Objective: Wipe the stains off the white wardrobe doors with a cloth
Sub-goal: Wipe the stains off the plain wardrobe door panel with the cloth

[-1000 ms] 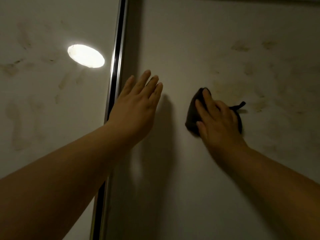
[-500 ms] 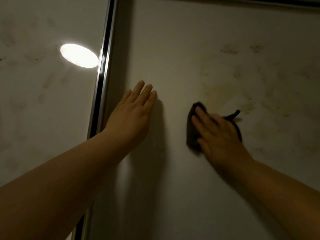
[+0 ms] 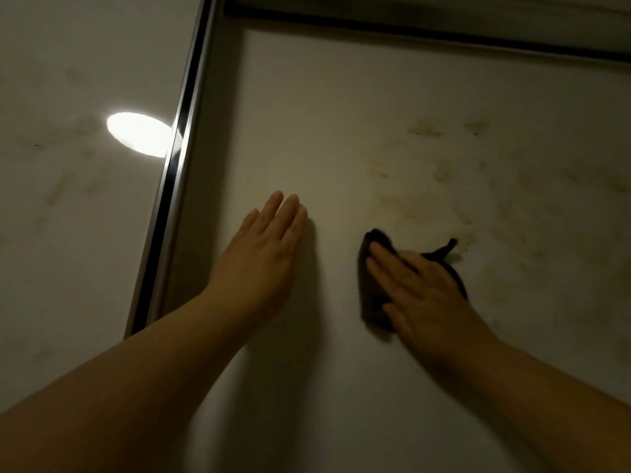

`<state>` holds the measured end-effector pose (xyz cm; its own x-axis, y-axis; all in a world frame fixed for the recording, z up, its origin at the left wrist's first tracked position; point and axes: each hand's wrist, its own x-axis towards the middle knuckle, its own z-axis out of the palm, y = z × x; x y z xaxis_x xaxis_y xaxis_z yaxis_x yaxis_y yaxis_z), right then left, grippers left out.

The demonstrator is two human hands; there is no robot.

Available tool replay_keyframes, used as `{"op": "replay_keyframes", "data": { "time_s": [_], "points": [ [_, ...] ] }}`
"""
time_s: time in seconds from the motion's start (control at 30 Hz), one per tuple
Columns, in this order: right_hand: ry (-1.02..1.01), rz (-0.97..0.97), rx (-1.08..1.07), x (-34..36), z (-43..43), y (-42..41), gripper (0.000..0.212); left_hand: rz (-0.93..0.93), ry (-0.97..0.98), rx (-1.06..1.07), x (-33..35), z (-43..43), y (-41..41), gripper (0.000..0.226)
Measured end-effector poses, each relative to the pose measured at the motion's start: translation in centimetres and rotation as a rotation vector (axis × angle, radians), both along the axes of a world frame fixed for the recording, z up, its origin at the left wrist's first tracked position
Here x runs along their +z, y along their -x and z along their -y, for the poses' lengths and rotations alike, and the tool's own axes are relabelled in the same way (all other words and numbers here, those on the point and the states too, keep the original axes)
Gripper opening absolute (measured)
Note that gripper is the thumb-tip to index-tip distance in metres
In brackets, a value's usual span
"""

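Cloth (image 3: 369, 300) beneath right hand (image 3: 425, 297)

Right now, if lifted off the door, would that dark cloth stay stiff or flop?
Probably floppy: the cloth is bunched under the right hand, a loose corner trailing out. Likely light, since flat fingers alone pin it to the door. Released, it would probably drop.

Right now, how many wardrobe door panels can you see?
2. The left door lies left of the metal strip. The right door is behind the left hand and the right hand, which presses the cloth. More may lie outside view.
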<state>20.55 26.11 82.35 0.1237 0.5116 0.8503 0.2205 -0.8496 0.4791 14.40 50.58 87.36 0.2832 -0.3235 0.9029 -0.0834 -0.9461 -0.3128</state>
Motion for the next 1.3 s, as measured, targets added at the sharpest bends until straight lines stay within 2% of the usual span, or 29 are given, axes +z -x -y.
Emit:
{"op": "replay_keyframes", "data": {
  "time_s": [0.1,0.2,0.27,0.37,0.47,0.53,0.7,0.8,0.97,1.13,1.2,1.3],
  "points": [
    [-0.227,-0.011,0.06,4.8,1.0,-0.3,0.061,0.009,0.013,-0.018,0.6,0.4,-0.3,0.065],
    [-0.338,-0.016,0.034,8.5,-1.3,-0.1,0.067,0.007,0.035,-0.037,1.1,1.0,-0.7,0.056],
    [-0.317,-0.035,0.024,8.9,-3.2,0.3,0.067,0.027,0.041,-0.027,1.3,1.4,-1.0,0.051],
    [-0.179,0.004,0.037,6.0,-4.6,0.6,0.066,0.073,0.039,0.025,1.3,1.6,-1.3,0.052],
    [-0.054,0.073,0.03,2.5,-3.2,0.3,0.057,0.059,0.061,0.056,1.0,1.6,-1.4,0.05],
    [-0.014,0.084,0.033,2.6,-1.3,-0.1,0.055,0.073,0.052,0.068,1.1,1.6,-1.3,0.05],
    [-0.28,0.042,0.071,10.5,0.8,-0.7,0.06,0.095,0.028,0.093,1.3,1.4,-1.4,0.063],
    [-0.369,0.007,0.051,14.1,-1.3,-1.0,0.055,0.114,0.036,0.083,1.5,1.6,-1.4,0.063],
    [-0.197,0.011,0.087,11.6,-5.1,0.0,0.056,0.125,0.044,0.119,1.7,1.7,-1.4,0.053],
    [-0.039,0.035,0.113,6.6,-2.5,0.5,0.065,0.131,0.042,0.11,1.6,1.6,-1.3,0.054],
    [-0.072,0.05,0.116,6.9,-0.7,-0.1,0.064,0.133,0.03,0.095,1.6,1.7,-1.1,0.057],
    [-0.233,0.063,0.092,10.4,0.8,-0.9,0.067,0.148,0.027,0.061,2.2,2.0,-1.0,0.059]
  ]
}}
